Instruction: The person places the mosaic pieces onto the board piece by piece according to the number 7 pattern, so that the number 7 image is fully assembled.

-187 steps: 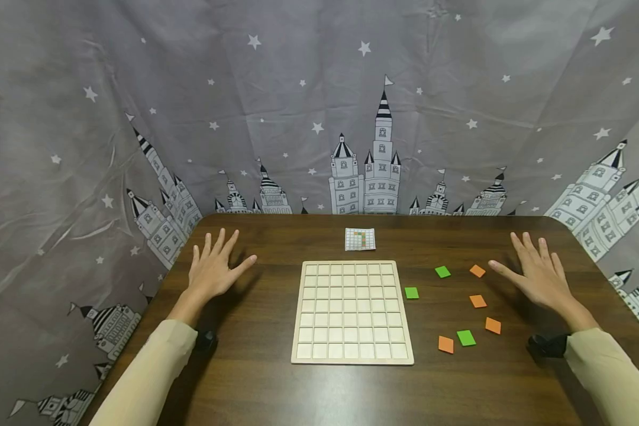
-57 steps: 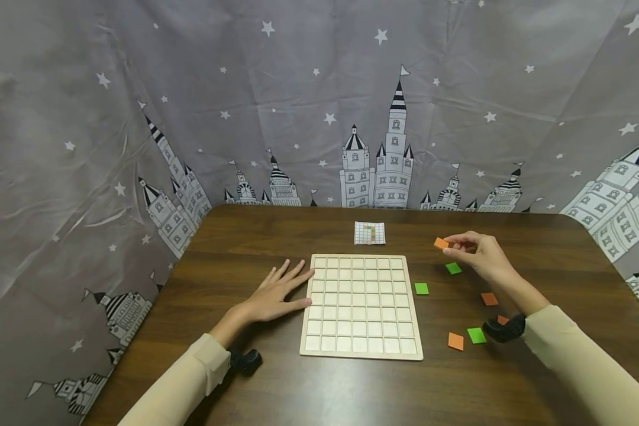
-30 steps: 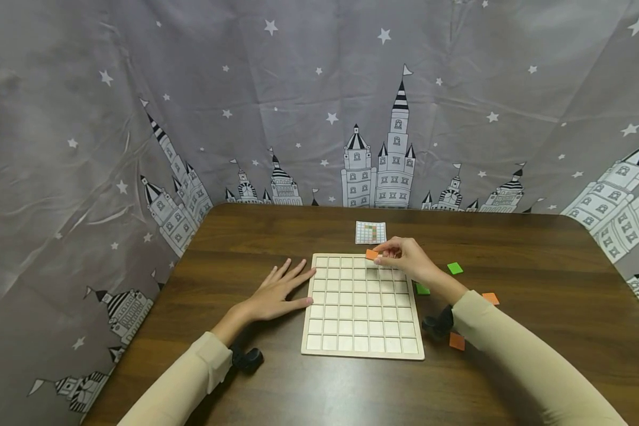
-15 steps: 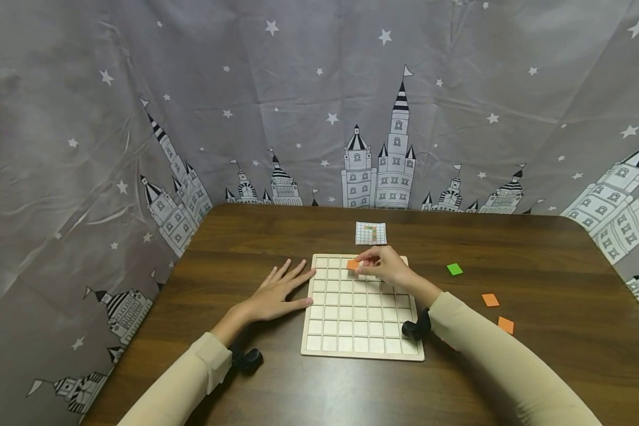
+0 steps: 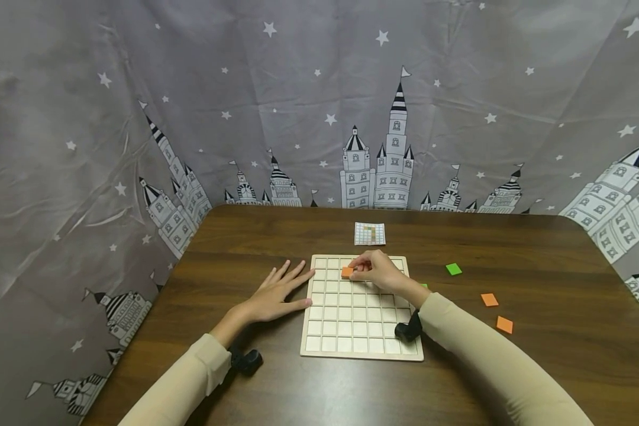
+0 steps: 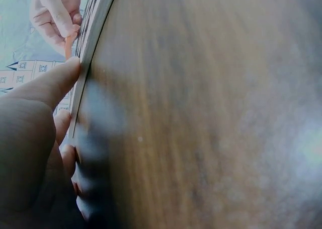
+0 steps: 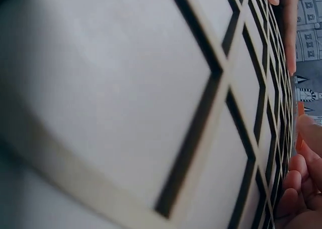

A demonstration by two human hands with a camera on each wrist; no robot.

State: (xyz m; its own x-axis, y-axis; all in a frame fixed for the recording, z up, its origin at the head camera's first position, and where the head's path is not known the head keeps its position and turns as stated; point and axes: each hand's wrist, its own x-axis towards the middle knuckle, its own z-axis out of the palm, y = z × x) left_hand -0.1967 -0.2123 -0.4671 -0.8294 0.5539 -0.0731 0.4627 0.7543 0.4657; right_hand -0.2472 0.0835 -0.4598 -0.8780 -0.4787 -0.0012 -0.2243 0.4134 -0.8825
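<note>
A pale wooden grid board [image 5: 352, 328] lies on the dark table. My right hand [image 5: 381, 273] is over its far part and pinches an orange square tile [image 5: 347, 273] between thumb and fingers, close over a cell near the third column from the left. In the right wrist view the orange tile [image 7: 301, 126] shows edge-on at the thumb. My left hand [image 5: 273, 297] lies with spread, straight fingers at the board's left side, fingertips at its edge. The left wrist view shows the left thumb [image 6: 53, 83] against the board's rim [image 6: 93, 43].
Right of the board lie a green tile [image 5: 454, 269] and two orange tiles [image 5: 489, 300]. Another green tile [image 5: 425, 286] peeks out beside the right sleeve, which covers the table in front. A small printed grid card [image 5: 370, 234] lies behind the board.
My right hand picked up an orange tile from the right, carried it left over the board, then drew it slightly nearer and lower. The left hand came to the board's left edge and stayed.
</note>
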